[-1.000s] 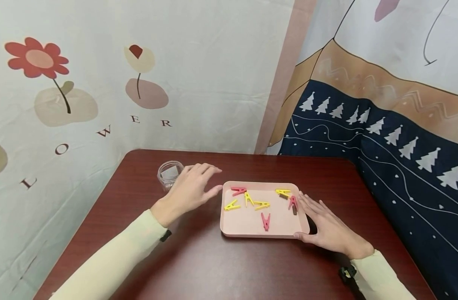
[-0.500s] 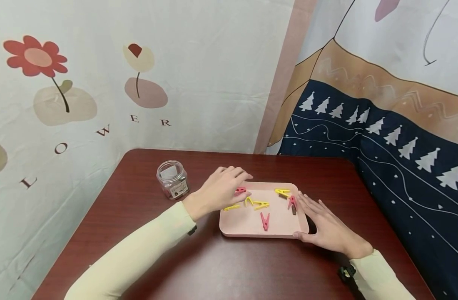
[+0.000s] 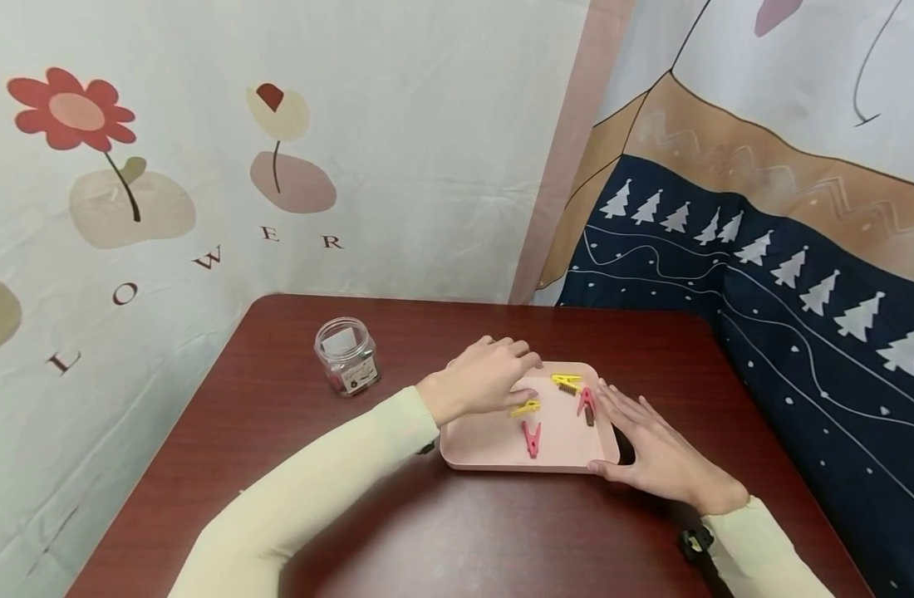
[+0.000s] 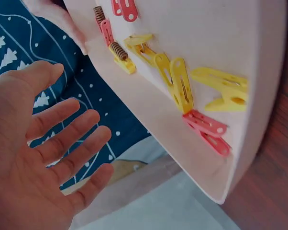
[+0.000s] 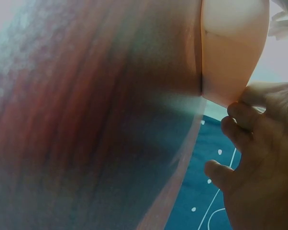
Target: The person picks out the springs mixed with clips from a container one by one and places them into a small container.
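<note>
A pale pink tray (image 3: 487,444) lies on the table with several yellow and pink clothespins on it. My left hand (image 3: 485,379) hovers over its left half, fingers spread and loose, with an empty palm in the left wrist view. By the left thumb lies a yellow clothespin (image 3: 527,408); a pink clothespin (image 3: 532,440) rests nearer the front rim. Other yellow clothespins (image 4: 176,84) and a pink clothespin (image 4: 208,127) show in the left wrist view but are hidden beneath the hand in the head view. My right hand (image 3: 660,453) touches the tray's right side, fingers extended along the rim, thumb at the front corner.
An open clear jar (image 3: 346,357) with a label stands left of the tray. Brown coil springs (image 4: 119,51) lie by the clothespins at the tray's right end. Printed cloth hangs behind the brown table (image 3: 427,531).
My left hand has moved right from beside the jar to over the tray, uncovering the jar and covering clothespins on the left. My right hand stays at the tray's side.
</note>
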{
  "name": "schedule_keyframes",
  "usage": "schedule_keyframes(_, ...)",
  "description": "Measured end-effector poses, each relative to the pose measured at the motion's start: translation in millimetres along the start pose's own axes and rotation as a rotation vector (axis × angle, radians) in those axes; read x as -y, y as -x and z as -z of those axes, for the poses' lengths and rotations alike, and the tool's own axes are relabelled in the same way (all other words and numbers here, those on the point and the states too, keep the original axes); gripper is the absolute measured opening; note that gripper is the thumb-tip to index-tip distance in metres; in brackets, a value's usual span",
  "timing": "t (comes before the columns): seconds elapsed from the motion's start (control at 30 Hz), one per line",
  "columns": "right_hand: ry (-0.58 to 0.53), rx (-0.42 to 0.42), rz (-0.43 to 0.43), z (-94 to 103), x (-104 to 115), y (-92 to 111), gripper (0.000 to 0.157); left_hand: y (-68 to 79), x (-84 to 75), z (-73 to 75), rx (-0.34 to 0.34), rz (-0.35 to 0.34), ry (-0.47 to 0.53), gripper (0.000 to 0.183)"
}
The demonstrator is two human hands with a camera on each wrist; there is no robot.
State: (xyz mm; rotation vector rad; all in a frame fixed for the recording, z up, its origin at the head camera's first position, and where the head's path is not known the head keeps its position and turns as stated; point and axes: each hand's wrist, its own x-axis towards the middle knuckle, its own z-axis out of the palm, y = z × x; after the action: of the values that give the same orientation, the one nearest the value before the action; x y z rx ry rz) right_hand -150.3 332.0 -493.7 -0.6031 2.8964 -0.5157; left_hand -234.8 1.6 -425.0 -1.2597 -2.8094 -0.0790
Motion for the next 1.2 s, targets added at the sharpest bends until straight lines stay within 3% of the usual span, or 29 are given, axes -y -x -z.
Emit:
schedule_keyframes(0.3,0.021,-0.026,0.028,2.8,2.2,1.2,0.116,-29.3,-16.0,-7.6,0.102,-0.042,-0.027,0.049)
schedule_keyframes(0.57,0.023,-0.052,0.051,2.2,1.6,1.2,0.115,-55.0,-25.2,-22.7,0.181,-0.074,-0.015,0.048)
schedule_keyframes(0.83,0.026,-0.054,0.052,-0.4,0.4,2.0,0.115,-66.7,-28.3,-34.0,0.232,-0.045,0.094,0.042)
schedule_keyframes(1.2,0.033,-0.039,0.043,1.6,1.7,1.1,0.114,-72.7,-31.4,-38.6,0.233,-0.064,0.051,0.027)
